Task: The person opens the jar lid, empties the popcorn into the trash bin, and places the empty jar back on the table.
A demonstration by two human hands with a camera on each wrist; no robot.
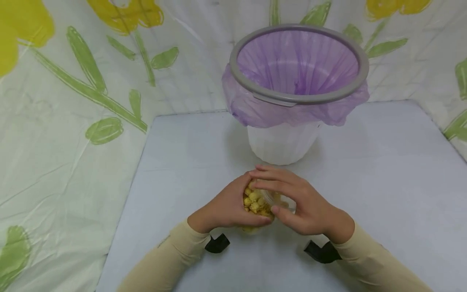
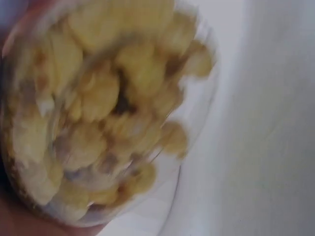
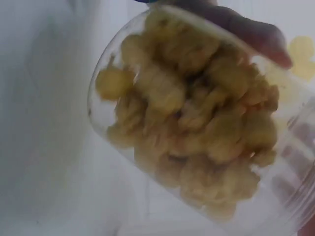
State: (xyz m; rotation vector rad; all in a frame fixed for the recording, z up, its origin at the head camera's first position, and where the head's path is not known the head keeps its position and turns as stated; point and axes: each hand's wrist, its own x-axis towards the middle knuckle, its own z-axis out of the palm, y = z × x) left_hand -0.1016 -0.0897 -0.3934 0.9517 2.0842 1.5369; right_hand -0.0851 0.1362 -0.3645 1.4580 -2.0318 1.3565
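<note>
A clear plastic jar (image 1: 254, 201) filled with yellow popcorn (image 3: 182, 108) lies tilted between both hands. My left hand (image 1: 233, 202) grips the jar's body, thumb on the near side and fingers partly hidden behind it. Curved over the jar's other end is my right hand (image 1: 299, 198), its thumb and fingers round the clear lid (image 1: 270, 197). In the right wrist view, the jar's ridged screw end (image 3: 300, 196) points to the lower right. Up close in the left wrist view, the jar's round base (image 2: 113, 118) is blurred.
Behind the hands stands a white bin (image 1: 284, 142) with a grey rim (image 1: 299, 98) and a purple bag (image 1: 251, 111) folded over it. The pale table (image 1: 182, 162) reaches back to a curtain (image 1: 197, 73) printed with yellow flowers. Black wrist mounts (image 1: 217, 243) sit under both forearms.
</note>
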